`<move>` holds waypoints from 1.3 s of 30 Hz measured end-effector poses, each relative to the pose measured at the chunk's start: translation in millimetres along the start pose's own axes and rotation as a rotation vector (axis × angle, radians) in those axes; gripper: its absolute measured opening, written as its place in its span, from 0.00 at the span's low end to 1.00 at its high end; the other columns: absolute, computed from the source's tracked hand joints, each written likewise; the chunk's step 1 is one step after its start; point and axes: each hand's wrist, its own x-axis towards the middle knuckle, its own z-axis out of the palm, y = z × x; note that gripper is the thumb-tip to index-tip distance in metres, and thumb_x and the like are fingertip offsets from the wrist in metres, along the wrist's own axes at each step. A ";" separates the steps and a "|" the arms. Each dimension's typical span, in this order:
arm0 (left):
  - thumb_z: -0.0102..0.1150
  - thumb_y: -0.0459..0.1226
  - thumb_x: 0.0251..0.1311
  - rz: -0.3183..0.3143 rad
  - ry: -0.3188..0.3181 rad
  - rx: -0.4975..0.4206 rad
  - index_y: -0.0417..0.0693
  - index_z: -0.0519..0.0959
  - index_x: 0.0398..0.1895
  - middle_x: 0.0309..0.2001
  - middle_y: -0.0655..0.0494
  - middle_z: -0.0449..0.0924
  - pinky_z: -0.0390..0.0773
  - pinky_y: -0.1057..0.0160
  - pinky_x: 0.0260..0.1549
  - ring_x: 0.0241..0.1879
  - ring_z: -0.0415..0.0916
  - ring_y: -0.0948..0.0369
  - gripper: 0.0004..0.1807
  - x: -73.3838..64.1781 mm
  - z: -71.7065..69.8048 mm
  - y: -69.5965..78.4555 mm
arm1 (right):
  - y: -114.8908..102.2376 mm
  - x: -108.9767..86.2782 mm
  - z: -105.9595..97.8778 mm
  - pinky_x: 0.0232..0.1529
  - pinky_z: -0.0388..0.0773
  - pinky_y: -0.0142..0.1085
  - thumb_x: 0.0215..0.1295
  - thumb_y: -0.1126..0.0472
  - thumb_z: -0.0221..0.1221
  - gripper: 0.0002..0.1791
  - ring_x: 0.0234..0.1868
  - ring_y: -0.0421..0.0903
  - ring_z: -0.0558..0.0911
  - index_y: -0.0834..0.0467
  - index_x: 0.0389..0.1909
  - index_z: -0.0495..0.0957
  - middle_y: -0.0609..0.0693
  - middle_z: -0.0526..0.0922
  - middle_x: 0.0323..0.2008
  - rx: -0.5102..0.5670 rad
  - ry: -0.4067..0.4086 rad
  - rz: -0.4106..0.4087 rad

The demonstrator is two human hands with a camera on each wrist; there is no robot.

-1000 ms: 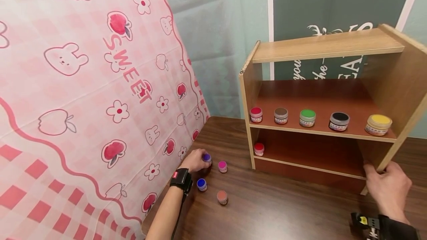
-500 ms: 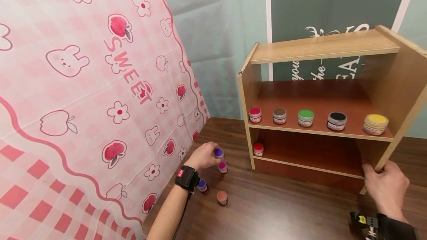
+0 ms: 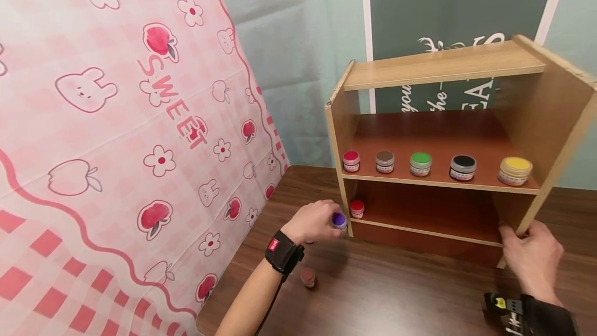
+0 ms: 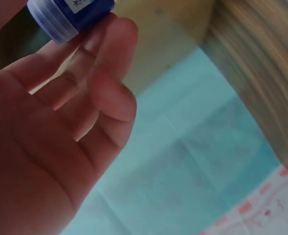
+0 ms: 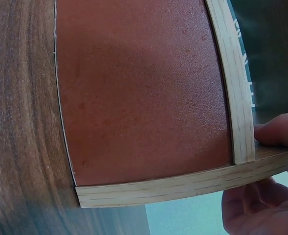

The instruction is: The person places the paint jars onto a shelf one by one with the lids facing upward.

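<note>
My left hand (image 3: pixel 314 222) pinches a small purple paint jar (image 3: pixel 339 220) just outside the left side panel of a wooden shelf unit (image 3: pixel 443 69). In the left wrist view, the jar (image 4: pixel 75 14) is cut off by the top edge, held at the fingertips. With thumb and fingers on either side, my right hand (image 3: pixel 534 253) grips the lower right side panel (image 5: pixel 158 186) of the shelf. A red jar (image 3: pixel 357 209) stands at the left end of the lower shelf, close to the purple one.
Along the upper shelf stand red (image 3: pixel 351 161), brown (image 3: pixel 384 162), green (image 3: pixel 421 164), black (image 3: pixel 463 167) and yellow (image 3: pixel 515 170) jars. A reddish-brown jar (image 3: pixel 308 277) is on the table (image 3: pixel 387 294). A pink patterned cloth (image 3: pixel 130 170) hangs at left.
My left hand has lifted the purple jar from the table and carried it right to the shelf's left side. It now covers the blue jar and most of the pink one. The right hand keeps its grip.
</note>
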 end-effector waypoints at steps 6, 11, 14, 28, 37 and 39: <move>0.65 0.51 0.54 0.073 -0.001 0.087 0.55 0.79 0.50 0.42 0.63 0.78 0.73 0.72 0.31 0.35 0.75 0.69 0.22 17.5 10.1 28.6 | 0.8 -0.2 -3.1 0.43 0.58 0.54 0.61 0.61 0.55 0.16 0.45 0.71 0.71 0.74 0.34 0.74 0.74 0.75 0.40 0.005 0.003 -0.012; 0.65 0.52 0.53 0.126 0.037 0.145 0.56 0.79 0.47 0.39 0.65 0.77 0.71 0.75 0.27 0.33 0.74 0.72 0.20 33.4 20.8 48.9 | 0.6 -1.9 -2.9 0.45 0.58 0.56 0.60 0.62 0.55 0.15 0.44 0.72 0.71 0.75 0.33 0.74 0.75 0.75 0.39 0.019 0.036 -0.044; 0.65 0.52 0.54 0.146 0.058 0.161 0.56 0.79 0.46 0.39 0.65 0.77 0.71 0.75 0.27 0.33 0.74 0.71 0.19 42.4 25.6 57.5 | 0.0 -3.4 -1.8 0.42 0.58 0.54 0.60 0.63 0.55 0.15 0.43 0.71 0.72 0.75 0.33 0.74 0.74 0.75 0.39 0.021 0.049 -0.055; 0.66 0.49 0.52 0.070 0.109 0.155 0.54 0.79 0.44 0.36 0.62 0.76 0.71 0.71 0.22 0.29 0.74 0.68 0.18 67.3 36.2 64.8 | -4.7 -7.0 0.0 0.36 0.59 0.43 0.61 0.62 0.56 0.14 0.41 0.68 0.74 0.73 0.33 0.74 0.70 0.76 0.37 0.020 0.056 -0.043; 0.66 0.49 0.53 0.012 0.058 0.118 0.53 0.78 0.42 0.36 0.62 0.75 0.71 0.70 0.23 0.30 0.73 0.67 0.16 73.3 37.0 65.8 | -4.9 -7.6 -1.0 0.33 0.59 0.39 0.63 0.61 0.56 0.16 0.41 0.65 0.73 0.73 0.39 0.74 0.70 0.76 0.39 0.008 0.033 -0.022; 0.66 0.49 0.54 0.004 0.049 0.111 0.53 0.78 0.42 0.37 0.62 0.75 0.71 0.69 0.23 0.31 0.74 0.67 0.17 74.6 37.0 66.5 | -4.6 -7.0 -1.6 0.33 0.59 0.39 0.63 0.61 0.56 0.16 0.41 0.65 0.73 0.73 0.38 0.74 0.70 0.75 0.38 0.008 0.035 -0.024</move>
